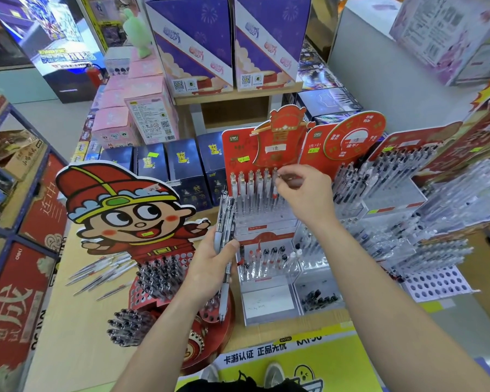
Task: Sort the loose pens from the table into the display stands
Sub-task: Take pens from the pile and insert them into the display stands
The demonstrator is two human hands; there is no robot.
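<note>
My left hand point(210, 267) grips a bundle of pens point(225, 222) that stands upright, with tips hanging down below the palm. My right hand point(306, 196) is raised at the red display stand point(238, 148) and pinches the top of one clear pen point(275, 182) in the stand's upper row of pens point(249, 188). More loose pens point(102, 273) lie scattered on the table at the left. A cartoon-figure stand point(119, 210) with black pens point(159, 275) in its holes sits in front of them.
Clear tiered stands point(408, 222) full of pens fill the right side, with a white hole tray point(436, 284) beside them. Dark blue boxes point(181, 162) and pink boxes point(116, 128) line the back. A small bin of pen caps point(320, 298) sits low in the red stand.
</note>
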